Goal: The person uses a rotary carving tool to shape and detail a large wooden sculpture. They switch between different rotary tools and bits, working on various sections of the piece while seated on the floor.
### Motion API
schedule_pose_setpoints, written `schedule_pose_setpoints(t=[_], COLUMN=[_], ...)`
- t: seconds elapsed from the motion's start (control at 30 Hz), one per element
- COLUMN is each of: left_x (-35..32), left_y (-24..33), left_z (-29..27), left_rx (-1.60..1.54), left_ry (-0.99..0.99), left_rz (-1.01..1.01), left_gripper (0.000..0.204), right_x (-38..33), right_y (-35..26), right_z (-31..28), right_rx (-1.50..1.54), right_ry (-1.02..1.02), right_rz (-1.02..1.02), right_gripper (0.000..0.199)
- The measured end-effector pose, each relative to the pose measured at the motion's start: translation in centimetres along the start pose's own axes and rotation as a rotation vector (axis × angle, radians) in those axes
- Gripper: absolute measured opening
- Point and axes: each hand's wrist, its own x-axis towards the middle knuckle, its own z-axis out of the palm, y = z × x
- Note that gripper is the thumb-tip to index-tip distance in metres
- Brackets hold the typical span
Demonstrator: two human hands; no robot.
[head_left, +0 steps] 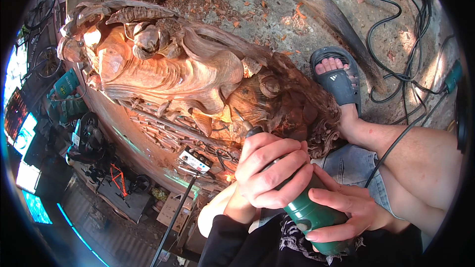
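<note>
Both of my hands hold a green die grinder (316,215) with a dark nose. My left hand (272,168) wraps round its front part, near the collet. Farther back, my right hand (346,206) grips the green body from the right side. A thin pointed bit (239,115) sticks out of the nose, its tip at the carved recess of a large wooden sculpture (166,74); I cannot tell whether it touches. Flowing folds and rounded knobs shape the reddish-brown wood. Its near end lies just beyond my hands.
A white power strip (195,160) sits left of my hands. Black cables (410,76) tangle at the upper right, and one runs past my bare knee. My sandalled foot (336,76) stands beside the sculpture. A long wooden beam (326,15) and wood chips (213,10) lie beyond.
</note>
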Motion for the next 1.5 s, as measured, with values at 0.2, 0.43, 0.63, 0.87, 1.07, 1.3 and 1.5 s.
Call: schedule_pose_setpoints(t=[0.2,0.43,0.63,0.87,1.07,1.3,1.5], left_x=[0.0,-0.3,-0.6,-0.5,0.0,0.0,0.1], left_y=[0.5,0.3,-0.2,0.1,-0.1,-0.1,-0.3], left_z=[-0.3,0.1,0.2,0.1,0.0,-0.2,-0.2], left_rx=[-0.004,-0.020,-0.001,-0.044,-0.039,0.013,-0.002], left_ry=[-0.036,-0.041,-0.002,0.007,0.034,0.054,0.042], left_rz=[-0.016,0.007,0.044,0.016,-0.022,-0.061,-0.050], left_gripper=[0.039,0.038,0.034,0.035,0.040,0.045,0.040], right_x=[0.3,0.1,0.3,0.3,0.4,0.5,1.2], right_y=[-0.3,-0.4,-0.4,-0.7,-0.3,0.2,0.4], right_z=[-0.1,-0.2,-0.1,0.1,0.2,1.0,0.7], right_rx=[0.006,0.007,0.007,0.016,0.017,0.051,0.093], right_ry=[-0.010,-0.016,-0.018,-0.014,-0.005,0.030,0.041], right_rz=[0.003,0.013,0.017,0.016,0.015,0.024,0.033], right_gripper=[0.048,0.050,0.052,0.053,0.055,0.057,0.056])
